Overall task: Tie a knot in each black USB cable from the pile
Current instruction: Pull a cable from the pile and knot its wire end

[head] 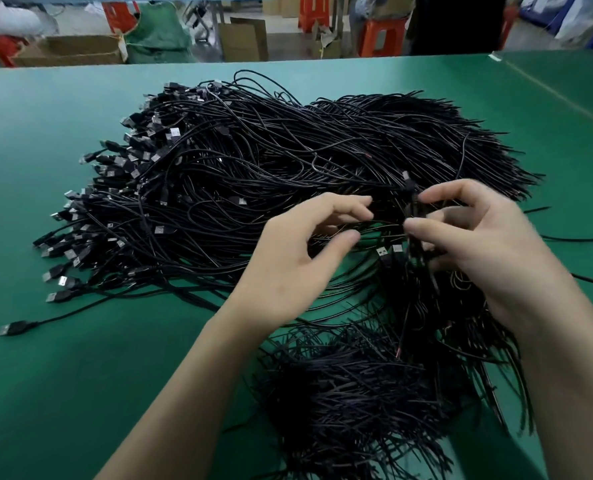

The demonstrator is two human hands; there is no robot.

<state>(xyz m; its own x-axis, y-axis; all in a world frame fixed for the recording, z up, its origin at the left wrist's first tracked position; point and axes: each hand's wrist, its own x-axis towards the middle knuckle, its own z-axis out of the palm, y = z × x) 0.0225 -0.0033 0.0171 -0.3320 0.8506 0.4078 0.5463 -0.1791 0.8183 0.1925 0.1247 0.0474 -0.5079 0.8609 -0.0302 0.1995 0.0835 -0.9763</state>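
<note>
A large pile of black USB cables (pixel 253 174) covers the middle of the green table (pixel 63 358), plugs fanned out to the left. My right hand (pixel 478 244) pinches a black cable (pixel 413 216) between thumb and fingers; the cable stands upright with a small knot-like lump near its top. My left hand (pixel 298 258) hovers just left of it with fingers curved and thumb apart, holding nothing that I can make out. A second heap of black cables (pixel 350 403) lies near me, below both hands.
Loose cable ends stray over the table at the right (pixel 572 239). A single plug (pixel 14 329) lies apart at the left. Beyond the far table edge stand cardboard boxes (pixel 243 39), orange stools (pixel 381 36) and a green sack (pixel 156 32).
</note>
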